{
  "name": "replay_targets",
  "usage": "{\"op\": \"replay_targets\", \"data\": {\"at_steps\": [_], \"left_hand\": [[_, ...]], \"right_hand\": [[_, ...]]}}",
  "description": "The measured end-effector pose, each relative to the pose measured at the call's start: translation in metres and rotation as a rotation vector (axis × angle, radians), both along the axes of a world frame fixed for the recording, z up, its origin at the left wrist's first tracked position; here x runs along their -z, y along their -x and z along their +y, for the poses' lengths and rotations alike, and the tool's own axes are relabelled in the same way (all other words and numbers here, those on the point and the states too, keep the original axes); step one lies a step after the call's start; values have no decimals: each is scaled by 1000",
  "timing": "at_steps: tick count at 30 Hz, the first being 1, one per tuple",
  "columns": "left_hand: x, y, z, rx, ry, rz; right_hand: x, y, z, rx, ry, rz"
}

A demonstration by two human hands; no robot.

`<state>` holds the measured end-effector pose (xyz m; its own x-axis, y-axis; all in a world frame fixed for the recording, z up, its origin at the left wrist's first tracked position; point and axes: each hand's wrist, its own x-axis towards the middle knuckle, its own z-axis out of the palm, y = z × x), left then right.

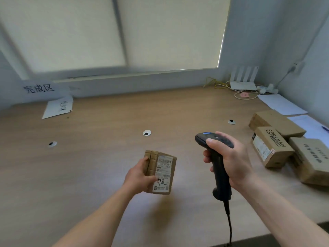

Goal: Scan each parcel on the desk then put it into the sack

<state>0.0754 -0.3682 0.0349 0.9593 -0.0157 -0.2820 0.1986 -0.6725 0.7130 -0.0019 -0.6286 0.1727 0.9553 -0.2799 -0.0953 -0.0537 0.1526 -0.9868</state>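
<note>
Your left hand [138, 175] grips a parcel [160, 168], your right hand [231, 157] the scanner [219, 173]; three boxes [272, 147] wait unscanned at the desk's [106, 157] right edge.

A white router [243, 85] sits by a yellow cable [216, 85], white sheets [281, 104] just beside.

One wide-angle camera, worn on the head, is looking forward and down across the desk [106, 166] toward the window blind [80, 32] on the far wall. It is sitting close: the left hand [138, 175] gripping a parcel [161, 172] and the right hand [231, 157] gripping a barcode scanner [219, 173] are filling the lower centre.
</note>
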Motion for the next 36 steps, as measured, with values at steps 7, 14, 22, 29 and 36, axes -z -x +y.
{"op": "replay_targets", "data": {"at_steps": [7,14,22,29,36], "left_hand": [[-54,0,81,-137,496,-58],[-100,1,148,-172,634,-147],[-123,16,195,-226,664,-234],[-130,30,212,-266,675,-270],[-131,39,212,-301,690,-283]], "right_hand": [[-26,14,99,-79,30,-80],[-50,20,182,-153,0,-140],[-64,22,227,-239,-2,-191],[-69,24,237,-312,11,-213],[-73,29,231,-362,18,-210]]}}
